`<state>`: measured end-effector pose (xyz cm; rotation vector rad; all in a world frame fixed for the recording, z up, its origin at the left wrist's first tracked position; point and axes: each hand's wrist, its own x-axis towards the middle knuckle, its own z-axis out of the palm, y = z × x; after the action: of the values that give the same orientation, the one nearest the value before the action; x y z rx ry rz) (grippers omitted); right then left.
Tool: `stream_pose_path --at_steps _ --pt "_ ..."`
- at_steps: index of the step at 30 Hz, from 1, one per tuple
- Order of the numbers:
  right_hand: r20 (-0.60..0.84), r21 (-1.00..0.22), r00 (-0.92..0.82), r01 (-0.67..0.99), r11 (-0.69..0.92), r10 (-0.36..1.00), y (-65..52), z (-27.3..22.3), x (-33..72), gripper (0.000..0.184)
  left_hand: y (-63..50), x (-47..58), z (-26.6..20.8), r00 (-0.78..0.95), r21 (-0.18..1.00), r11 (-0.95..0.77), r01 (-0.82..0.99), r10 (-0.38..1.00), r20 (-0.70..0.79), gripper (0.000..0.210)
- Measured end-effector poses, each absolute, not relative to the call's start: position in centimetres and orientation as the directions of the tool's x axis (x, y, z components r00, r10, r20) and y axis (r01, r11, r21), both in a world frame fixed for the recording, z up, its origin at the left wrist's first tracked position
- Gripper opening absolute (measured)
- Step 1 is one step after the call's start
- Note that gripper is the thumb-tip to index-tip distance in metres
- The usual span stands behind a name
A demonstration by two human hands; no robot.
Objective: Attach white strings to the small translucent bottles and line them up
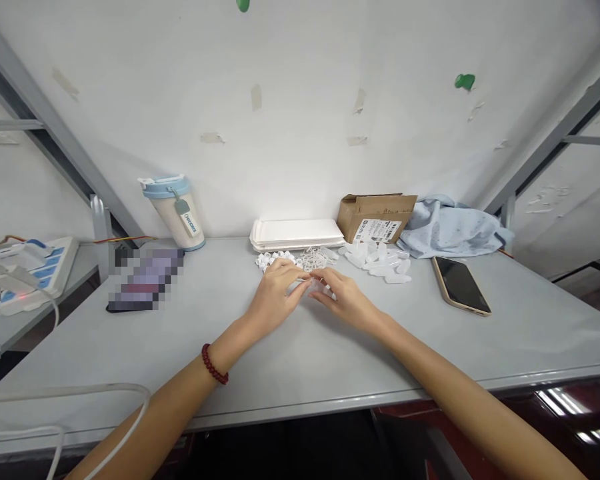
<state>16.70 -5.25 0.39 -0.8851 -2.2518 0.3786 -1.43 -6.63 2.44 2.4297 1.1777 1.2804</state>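
Note:
My left hand (pixel 278 293) and my right hand (pixel 347 300) meet at the middle of the grey table. Between the right thumb and fingers is a small translucent plastic piece (pixel 321 288), partly covered by them. The left thumb and fingertips are pinched together at its left end; what they grip is too small to make out. Just behind my hands lie a heap of small white caps (pixel 276 259) and a pile of thin whitish rings (pixel 315 259). Several more translucent plastic pieces (pixel 380 259) are spread to the right of these.
White stacked trays (pixel 297 233) and an open cardboard box (pixel 377 213) stand against the wall, with a blue cloth (pixel 453 227) beside them. A phone (pixel 461 285) lies right, a tumbler (pixel 177 213) stands left near a blurred flat object (pixel 147 280). A white cable (pixel 80 389) crosses my left forearm.

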Motion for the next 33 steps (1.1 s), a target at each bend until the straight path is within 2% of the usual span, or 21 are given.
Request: stream_pose_path --at_steps 3,7,14,18,21,25,27,33 --pt "0.505 -0.488 -0.528 0.478 0.730 0.683 -5.2 0.2 16.7 0.021 -6.7 -1.4 2.5 0.281 0.537 -0.617 0.576 0.766 0.578 0.008" --pt "0.468 -0.544 -0.516 0.472 0.694 0.718 -5.2 0.2 16.6 0.019 -6.8 -1.3 2.6 0.267 0.580 -0.586 0.566 0.796 0.543 0.007" --pt "0.364 -0.723 -0.475 0.399 0.565 0.801 -5.8 1.2 16.3 0.022 -6.5 -1.8 2.9 0.247 0.675 -0.491 0.550 0.868 0.431 0.009" --pt "0.314 -0.823 -0.456 0.306 0.478 0.833 -5.9 1.6 16.2 0.025 -6.3 -2.2 2.9 0.239 0.696 -0.495 0.520 0.867 0.438 0.011" --pt "0.272 -0.882 -0.427 0.248 0.401 0.862 -5.7 1.4 16.2 0.026 -6.3 -2.2 2.8 0.243 0.640 -0.555 0.532 0.824 0.512 0.012" --pt "0.219 -0.934 -0.389 0.182 0.307 0.895 -5.5 1.1 16.1 0.028 -6.1 -2.3 2.8 0.284 0.435 -0.703 0.564 0.659 0.697 0.014" --pt "0.198 -0.949 -0.384 0.154 0.274 0.902 -5.5 1.1 16.0 0.028 -6.2 -2.3 2.7 0.316 0.339 -0.739 0.582 0.589 0.744 0.013" --pt "0.188 -0.974 -0.341 0.056 0.220 0.921 -5.5 0.9 15.6 0.030 -7.3 -1.7 3.0 0.471 0.130 -0.714 0.688 0.576 0.668 0.011"
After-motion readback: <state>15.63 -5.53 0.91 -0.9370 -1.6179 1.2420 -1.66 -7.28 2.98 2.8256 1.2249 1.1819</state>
